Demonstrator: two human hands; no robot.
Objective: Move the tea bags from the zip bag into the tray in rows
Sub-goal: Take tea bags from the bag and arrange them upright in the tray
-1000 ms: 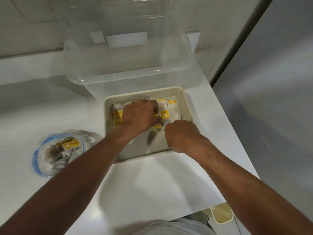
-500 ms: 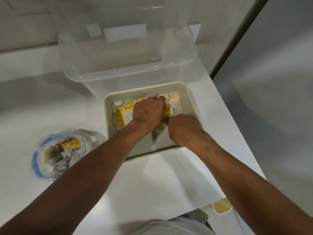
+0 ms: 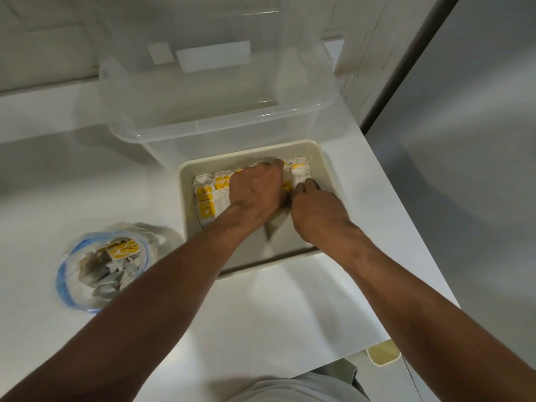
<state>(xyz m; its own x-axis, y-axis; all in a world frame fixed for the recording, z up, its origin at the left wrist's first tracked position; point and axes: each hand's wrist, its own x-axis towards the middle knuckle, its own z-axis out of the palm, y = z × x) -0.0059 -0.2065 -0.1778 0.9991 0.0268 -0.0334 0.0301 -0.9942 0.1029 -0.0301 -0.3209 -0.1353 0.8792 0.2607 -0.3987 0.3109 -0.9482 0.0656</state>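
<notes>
A cream tray [image 3: 327, 166] sits on the white counter with a row of white and yellow tea bags [image 3: 206, 198] along its far wall. My left hand [image 3: 256, 190] lies over the middle of that row, its fingers stretched toward the far wall and pressing on the bags. My right hand [image 3: 317, 210] is just to its right, two straight fingers touching the rightmost tea bag [image 3: 300, 169]. The bags beneath my left hand are hidden. At the left the zip bag [image 3: 105, 266] lies open, blue rim up, with several tea bags inside.
A large clear plastic bin [image 3: 220, 91] stands right behind the tray. The counter's edge runs close along the tray's right side, with grey floor beyond. A small cream container [image 3: 383, 355] shows below the counter's front right corner.
Both hands have slid toward the tray's far wall, and the tea bags are packed closer against it. The fingers of my right hand, curled before, now stretch out onto the rightmost bag.
</notes>
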